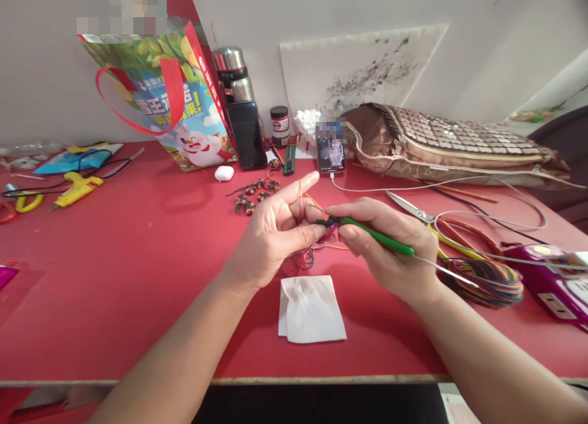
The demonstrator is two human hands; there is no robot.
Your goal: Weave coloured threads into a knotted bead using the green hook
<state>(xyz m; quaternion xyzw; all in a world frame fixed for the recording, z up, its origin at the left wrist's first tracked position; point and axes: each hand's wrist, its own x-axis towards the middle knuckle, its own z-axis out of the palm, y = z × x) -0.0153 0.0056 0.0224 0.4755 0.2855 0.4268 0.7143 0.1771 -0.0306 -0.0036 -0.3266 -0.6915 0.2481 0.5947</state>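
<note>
Your right-hand grip (pixel 399 225) is clamped on the green-handled tool (pixel 379 236), slanting down rightward; your left-hand grip (pixel 275 228) (orange yarn (pixel 301 194) over its forefinger) pinches the dark knotted piece (pixel 329 222) just left of the handle.

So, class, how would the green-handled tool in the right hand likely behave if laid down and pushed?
The green-handled tool would probably stay stiff, since its metal shaft looks straight. Its slim build suggests it is light. The handle seems rounded, so it might roll when nudged.
</note>
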